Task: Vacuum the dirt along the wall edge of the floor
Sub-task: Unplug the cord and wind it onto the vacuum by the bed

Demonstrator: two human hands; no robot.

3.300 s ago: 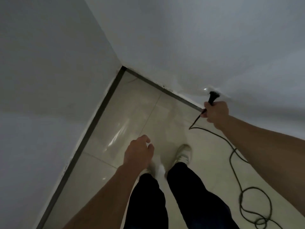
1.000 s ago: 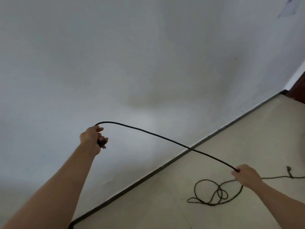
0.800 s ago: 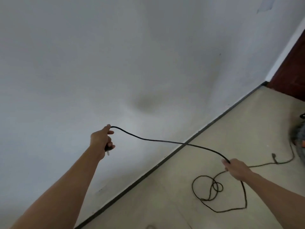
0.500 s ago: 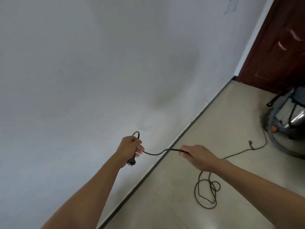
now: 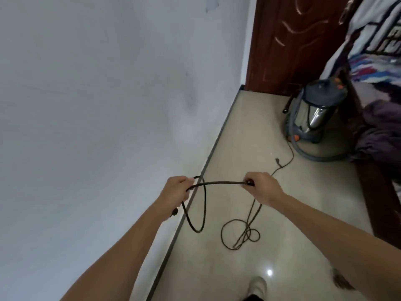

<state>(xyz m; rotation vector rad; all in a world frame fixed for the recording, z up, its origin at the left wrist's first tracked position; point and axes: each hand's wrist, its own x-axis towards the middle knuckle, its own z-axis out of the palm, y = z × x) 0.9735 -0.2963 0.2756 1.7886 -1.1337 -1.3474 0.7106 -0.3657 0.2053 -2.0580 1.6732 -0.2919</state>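
Observation:
A black power cord (image 5: 217, 182) runs taut between my two hands above the floor. My left hand (image 5: 176, 191) grips the cord near its plug (image 5: 174, 212), and a loop of cord (image 5: 198, 213) hangs below it. My right hand (image 5: 261, 186) grips the cord further along. From there the cord drops to loose coils (image 5: 239, 234) on the tiles and trails back to a steel canister vacuum (image 5: 313, 112) standing by the door. Its grey hose (image 5: 312, 155) curves over the floor.
A white wall (image 5: 97, 127) fills the left, meeting the beige tiled floor (image 5: 249, 118) along a dark skirting strip (image 5: 213, 148). A brown door (image 5: 293, 40) closes the far end. A bed with heaped clothes (image 5: 382, 118) lines the right side. My shoe (image 5: 258, 286) shows at the bottom.
I unplugged the cord from the wall and turned toward the door. My hands have come closer together, a loop now hangs from my left hand, and the vacuum has come fully into view.

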